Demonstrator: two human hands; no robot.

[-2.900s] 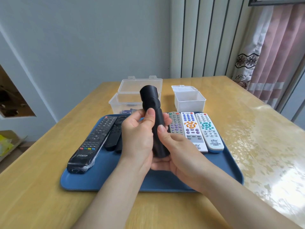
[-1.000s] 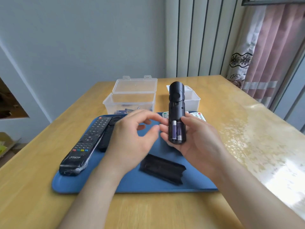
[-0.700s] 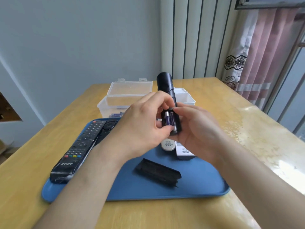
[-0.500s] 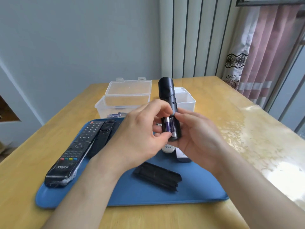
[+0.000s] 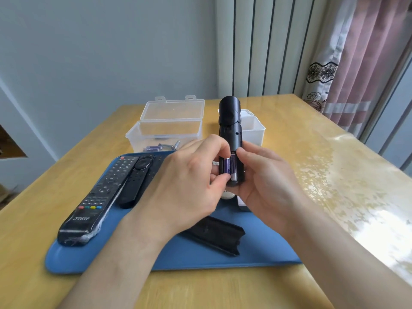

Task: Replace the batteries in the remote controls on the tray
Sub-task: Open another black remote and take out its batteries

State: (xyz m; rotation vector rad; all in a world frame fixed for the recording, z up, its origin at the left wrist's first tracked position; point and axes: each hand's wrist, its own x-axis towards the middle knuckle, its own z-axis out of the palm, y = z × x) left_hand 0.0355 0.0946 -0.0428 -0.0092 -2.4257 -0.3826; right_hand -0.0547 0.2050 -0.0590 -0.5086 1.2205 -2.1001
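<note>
While the right hand point(image 5: 267, 186) grips the opened remote point(image 5: 229, 118), the left hand point(image 5: 187, 186) pinches a battery point(image 5: 227, 166); next, probably, lifting it out.

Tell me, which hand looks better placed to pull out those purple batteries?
Probably the left hand: its thumb and forefinger pinch a purple battery in the open compartment, while the right hand is busy gripping the black remote upright.
</note>
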